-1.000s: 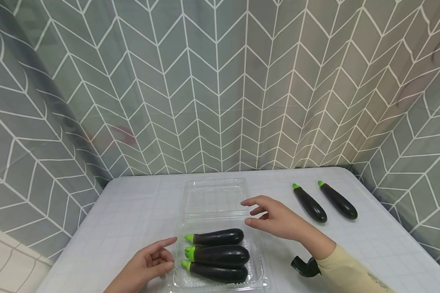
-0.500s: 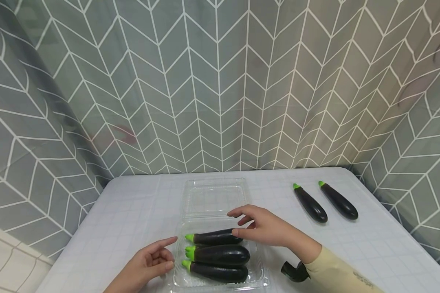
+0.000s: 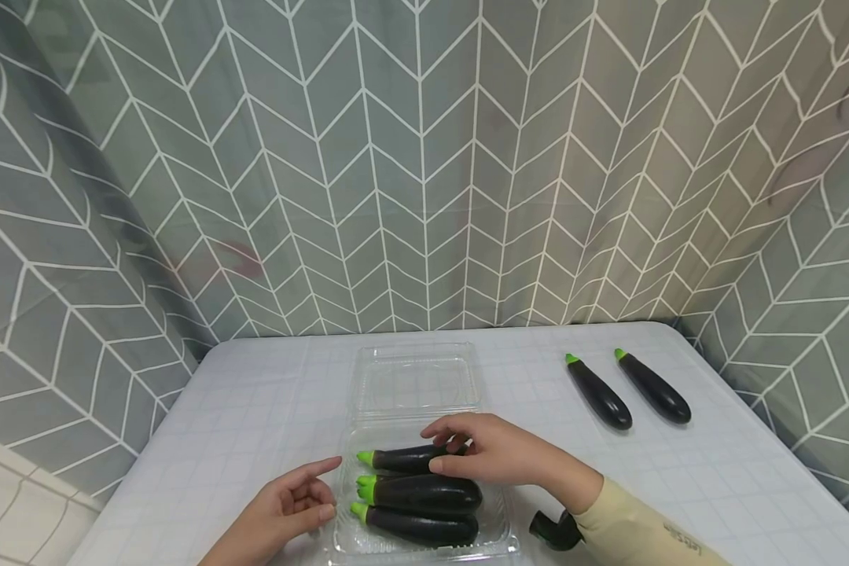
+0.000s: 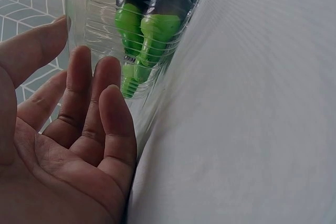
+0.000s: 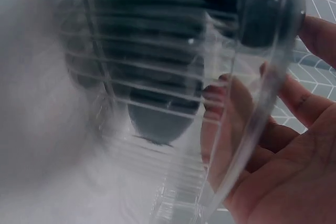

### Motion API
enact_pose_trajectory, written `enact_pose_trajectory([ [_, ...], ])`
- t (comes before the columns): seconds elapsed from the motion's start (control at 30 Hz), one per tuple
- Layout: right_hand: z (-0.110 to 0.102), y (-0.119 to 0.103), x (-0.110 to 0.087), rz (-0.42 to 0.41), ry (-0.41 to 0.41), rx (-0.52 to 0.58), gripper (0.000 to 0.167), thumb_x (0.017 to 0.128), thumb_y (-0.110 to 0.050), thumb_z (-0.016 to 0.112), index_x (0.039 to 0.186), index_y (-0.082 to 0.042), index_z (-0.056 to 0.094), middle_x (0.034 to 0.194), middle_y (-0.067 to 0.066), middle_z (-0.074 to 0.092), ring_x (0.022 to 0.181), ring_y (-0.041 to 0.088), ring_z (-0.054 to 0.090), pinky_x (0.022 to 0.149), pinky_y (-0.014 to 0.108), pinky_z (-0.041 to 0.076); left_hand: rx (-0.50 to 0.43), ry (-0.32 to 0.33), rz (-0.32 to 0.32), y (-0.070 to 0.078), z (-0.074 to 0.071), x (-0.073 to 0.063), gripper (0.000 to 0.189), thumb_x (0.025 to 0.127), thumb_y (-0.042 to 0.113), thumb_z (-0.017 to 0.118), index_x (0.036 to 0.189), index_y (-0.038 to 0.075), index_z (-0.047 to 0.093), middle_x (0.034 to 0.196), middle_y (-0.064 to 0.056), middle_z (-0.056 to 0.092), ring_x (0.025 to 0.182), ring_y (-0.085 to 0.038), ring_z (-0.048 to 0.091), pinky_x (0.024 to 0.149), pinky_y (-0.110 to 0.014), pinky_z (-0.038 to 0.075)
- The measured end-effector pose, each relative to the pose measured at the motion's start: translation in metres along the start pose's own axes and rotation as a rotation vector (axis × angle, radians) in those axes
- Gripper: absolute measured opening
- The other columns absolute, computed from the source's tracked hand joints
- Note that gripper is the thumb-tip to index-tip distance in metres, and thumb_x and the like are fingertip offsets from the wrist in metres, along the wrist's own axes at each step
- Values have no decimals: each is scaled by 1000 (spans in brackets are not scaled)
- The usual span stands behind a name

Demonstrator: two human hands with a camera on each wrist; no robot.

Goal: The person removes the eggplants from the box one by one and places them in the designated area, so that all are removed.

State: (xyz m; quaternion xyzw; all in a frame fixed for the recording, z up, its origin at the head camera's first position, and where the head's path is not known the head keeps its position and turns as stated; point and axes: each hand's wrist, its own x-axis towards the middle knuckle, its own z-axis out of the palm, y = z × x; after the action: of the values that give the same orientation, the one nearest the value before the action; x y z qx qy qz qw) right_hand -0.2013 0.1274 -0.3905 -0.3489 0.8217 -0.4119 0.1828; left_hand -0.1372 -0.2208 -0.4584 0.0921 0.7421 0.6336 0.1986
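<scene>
A clear plastic clamshell container lies with its lid folded back. Three eggplants with green stems lie side by side in its base: a back eggplant, a middle eggplant and a front eggplant. My right hand is over the back eggplant's thick end, thumb on the near side and loosely bent fingers on the far side. Through the container wall, the right wrist view shows these fingers spread. My left hand stays beside the left rim, fingers relaxed, holding nothing; green stems show through the plastic.
Two more eggplants, one inner and one outer, lie at the back right of the white-covered table. A black curved piece sits at my right wrist. Patterned grey curtains surround the table.
My right hand has moved left and toward me, from beside the lid to over the back eggplant. The left hand, container and eggplants have stayed put.
</scene>
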Motion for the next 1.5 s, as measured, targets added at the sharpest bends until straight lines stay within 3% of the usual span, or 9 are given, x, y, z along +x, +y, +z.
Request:
enact_pose_trajectory([
  [0.5, 5, 1, 4, -11, -69, -31, 43, 93, -41, 69, 128, -16, 66, 108, -5, 66, 91, 5, 60, 78, 26, 51, -5, -16, 11, 4, 1, -1, 64, 96, 12, 66, 149, -5, 35, 104, -16, 61, 86, -17, 60, 73, -28, 53],
  [1.03, 4, -3, 2, -8, -167, -64, 43, 93, -40, 68, 128, -17, 66, 110, -13, 66, 95, 0, 60, 79, 24, 50, 4, -8, 13, 3, 1, -1, 64, 96, 12, 66, 149, -4, 35, 104, -16, 61, 85, -16, 60, 73, -28, 52],
  [1.27, 5, -3, 2, -56, -142, -76, 40, 92, -39, 69, 124, -16, 69, 104, -12, 69, 89, 0, 63, 73, 23, 51, 10, -12, 19, 2, 1, -2, 64, 96, 12, 66, 150, -3, 35, 104, -17, 61, 86, -16, 60, 74, -28, 52],
  [1.5, 6, -4, -1, -76, -126, -50, 36, 92, -36, 71, 122, -16, 69, 102, -13, 67, 91, 2, 62, 76, 23, 52, 8, -4, 5, 1, 0, -1, 65, 95, 13, 67, 150, -3, 36, 104, -16, 62, 85, -18, 60, 74, -28, 53],
])
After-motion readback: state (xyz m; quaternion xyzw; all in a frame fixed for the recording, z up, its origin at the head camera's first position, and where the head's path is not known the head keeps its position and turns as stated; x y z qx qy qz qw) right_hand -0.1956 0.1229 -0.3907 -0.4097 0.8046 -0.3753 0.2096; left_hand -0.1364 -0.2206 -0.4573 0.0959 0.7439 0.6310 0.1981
